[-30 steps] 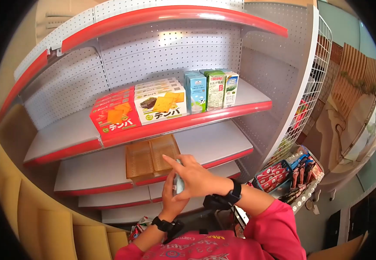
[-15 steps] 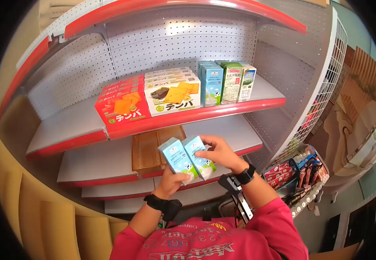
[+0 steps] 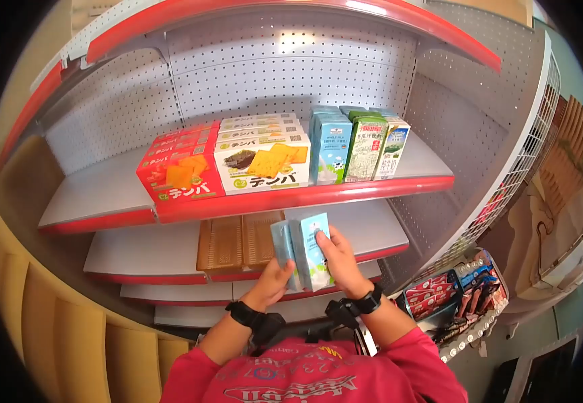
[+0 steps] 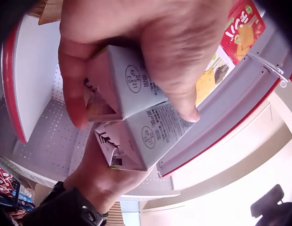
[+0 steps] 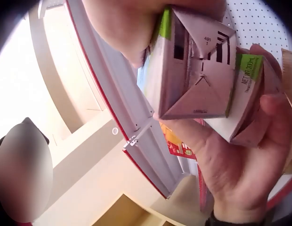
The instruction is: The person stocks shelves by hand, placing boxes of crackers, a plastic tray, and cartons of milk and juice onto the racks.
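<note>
A pair of light-blue milk cartons [image 3: 303, 248] was held upright, side by side and touching, in front of the red edge of the lower shelf [image 3: 372, 228]. The left hand [image 3: 272, 277] was closed on the pair from below and from the left, its grip filled by the nearer carton. The right hand [image 3: 337, 260] was pressed to the other carton, thumb on the printed face and fingers curled behind, so that its grip was likewise taken up by the pair. In the left wrist view round date stamps were seen on the grey carton ends, and in the right wrist view the folded flaps were seen between both hands.

Two brown ribbed trays [image 3: 234, 242] were lying on the lower shelf, just behind the cartons. On the upper shelf [image 3: 426, 164] red cracker boxes [image 3: 180, 173] and white cracker boxes [image 3: 261, 160] were stacked, with blue cartons [image 3: 331, 149] and green cartons [image 3: 366, 148] stood upright to their right. A wire basket [image 3: 463, 295] of small packets was hung at the far right.
</note>
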`<action>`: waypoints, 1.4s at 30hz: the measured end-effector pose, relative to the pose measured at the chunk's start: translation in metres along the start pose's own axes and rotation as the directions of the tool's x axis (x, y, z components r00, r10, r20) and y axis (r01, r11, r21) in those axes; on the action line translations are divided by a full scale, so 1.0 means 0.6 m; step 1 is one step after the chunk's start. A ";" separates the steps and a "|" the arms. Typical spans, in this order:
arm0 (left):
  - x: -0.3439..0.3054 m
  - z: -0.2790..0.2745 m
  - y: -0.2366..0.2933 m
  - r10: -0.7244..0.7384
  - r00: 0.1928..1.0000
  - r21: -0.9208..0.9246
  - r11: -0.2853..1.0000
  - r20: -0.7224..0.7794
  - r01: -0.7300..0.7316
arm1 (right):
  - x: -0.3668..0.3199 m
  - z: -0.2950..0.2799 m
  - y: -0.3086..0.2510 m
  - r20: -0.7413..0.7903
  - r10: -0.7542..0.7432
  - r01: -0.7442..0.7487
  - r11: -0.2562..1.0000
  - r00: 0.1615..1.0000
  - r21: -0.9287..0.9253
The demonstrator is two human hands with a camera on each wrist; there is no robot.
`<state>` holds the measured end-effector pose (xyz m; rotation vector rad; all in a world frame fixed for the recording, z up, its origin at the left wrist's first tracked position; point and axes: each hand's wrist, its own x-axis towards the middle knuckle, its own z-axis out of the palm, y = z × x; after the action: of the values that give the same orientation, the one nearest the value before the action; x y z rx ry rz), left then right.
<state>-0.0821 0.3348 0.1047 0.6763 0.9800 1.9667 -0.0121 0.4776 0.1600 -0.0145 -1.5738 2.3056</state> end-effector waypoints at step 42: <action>-0.058 -0.001 -0.006 0.170 0.876 0.126 0.984 -0.452 -0.126 | 0.107 -0.018 -0.039 0.407 -0.679 0.399 -0.180 0.611 -0.899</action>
<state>-0.0629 0.3067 0.0982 0.3383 1.3441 2.2882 -0.0640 0.5134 0.1889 0.0813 -2.0490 0.2017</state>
